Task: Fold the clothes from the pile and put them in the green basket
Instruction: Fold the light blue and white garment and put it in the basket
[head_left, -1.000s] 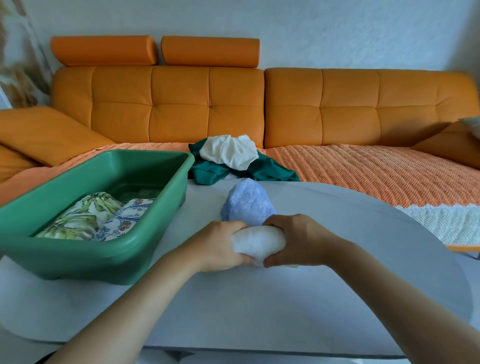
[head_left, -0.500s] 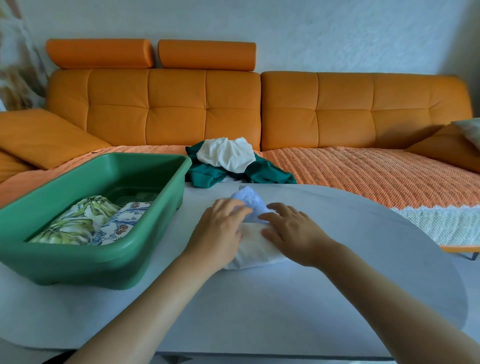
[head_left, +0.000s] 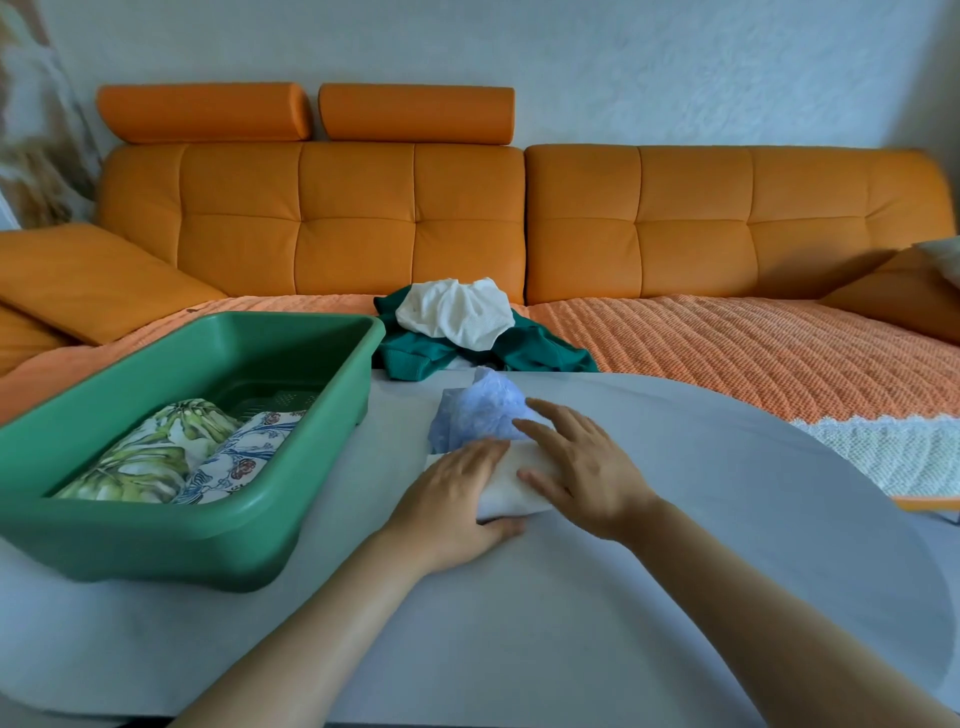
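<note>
A pale blue and white garment (head_left: 478, 415), partly rolled, lies on the grey table (head_left: 675, 545). My left hand (head_left: 457, 499) lies flat on the left of its white rolled end, thumb along the near side. My right hand (head_left: 576, 467) presses on the roll from the right with fingers spread straight. The green basket (head_left: 249, 525) stands at the left and holds two folded printed pieces, a leaf-patterned one (head_left: 156, 447) and a floral one (head_left: 239, 457). The pile (head_left: 457, 327), a white garment on a dark green one, sits on the sofa past the table's far edge.
An orange sofa (head_left: 675, 223) with a knitted orange cover runs across the back. An orange cushion (head_left: 88, 280) leans at the left. The table's curved edge falls away at the right, and bare tabletop stretches in front of my hands.
A second ago both hands gripped the white roll's ends. They have since opened and now lie flat on the garment, and its blue part lies lower on the table.
</note>
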